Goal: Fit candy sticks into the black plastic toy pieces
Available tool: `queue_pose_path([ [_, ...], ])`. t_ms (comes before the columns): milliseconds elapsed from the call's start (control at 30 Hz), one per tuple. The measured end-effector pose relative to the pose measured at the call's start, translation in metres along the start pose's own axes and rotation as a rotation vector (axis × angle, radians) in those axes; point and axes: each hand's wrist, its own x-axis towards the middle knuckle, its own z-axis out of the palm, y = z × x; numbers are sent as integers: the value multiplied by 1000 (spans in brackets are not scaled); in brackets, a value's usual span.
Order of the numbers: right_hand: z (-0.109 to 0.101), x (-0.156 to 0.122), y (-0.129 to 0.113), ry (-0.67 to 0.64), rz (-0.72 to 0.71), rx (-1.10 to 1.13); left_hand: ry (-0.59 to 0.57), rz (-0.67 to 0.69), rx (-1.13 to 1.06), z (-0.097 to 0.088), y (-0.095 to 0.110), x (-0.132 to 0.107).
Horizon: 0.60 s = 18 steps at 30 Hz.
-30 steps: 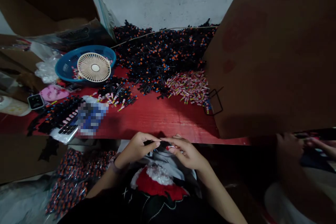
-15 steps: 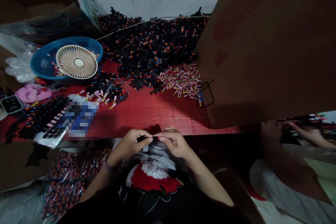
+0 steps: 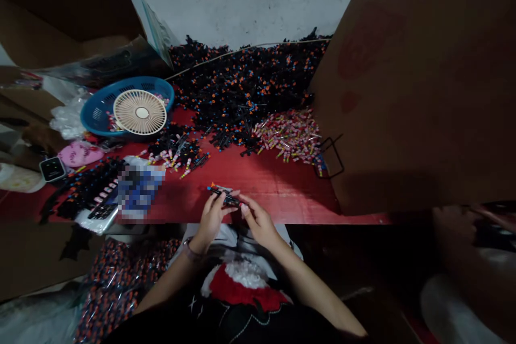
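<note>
Red desk [image 3: 282, 188] carries a large heap of black-and-orange pieces [image 3: 242, 91] and a smaller pink pile [image 3: 288, 137]; the left hand [image 3: 212, 220] and right hand [image 3: 260, 223] pinch one black piece [image 3: 223, 196] near the front edge.

No words, numbers or brand names can be read: the printed blue packet [image 3: 141, 192] on the red table [image 3: 278, 193] is pixelated, while the marks on the pink pouch [image 3: 79, 153] and the small black device [image 3: 52, 169] are too small and blurred.
</note>
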Motion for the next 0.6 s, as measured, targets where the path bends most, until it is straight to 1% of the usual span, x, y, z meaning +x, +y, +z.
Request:
queue_pose_path([
  [33,3,2,6,-45,-4,-6,-16,48,103,-5,7,8],
  [67,3,3,12,-75,-11,-30,-11,107,222,-13,17,19],
  [133,-2,9,27,-71,-26,-108,59,222,501,-35,49,44],
  [200,-11,15,44,4,-28,-186,156,293,853,-56,87,73],
  [233,-16,18,52,52,-23,-212,184,302,1051,-64,105,86],
  [300,-22,23,65,142,-12,-227,222,302,1366,-74,134,107],
  [333,-23,24,70,174,-8,-226,236,328,1466,-75,146,114],
  [400,-21,24,77,201,-8,-229,305,466,1544,-78,167,123],
  [467,-18,22,79,195,-21,-249,458,652,1506,-84,189,130],
  [500,-16,21,80,190,-29,-260,557,714,1462,-91,201,135],
  [533,-15,21,79,189,-37,-268,657,741,1407,-99,214,141],
  [567,-14,21,78,190,-44,-275,733,737,1348,-109,227,148],
  [600,-14,21,77,192,-49,-281,757,710,1292,-120,240,157],
])
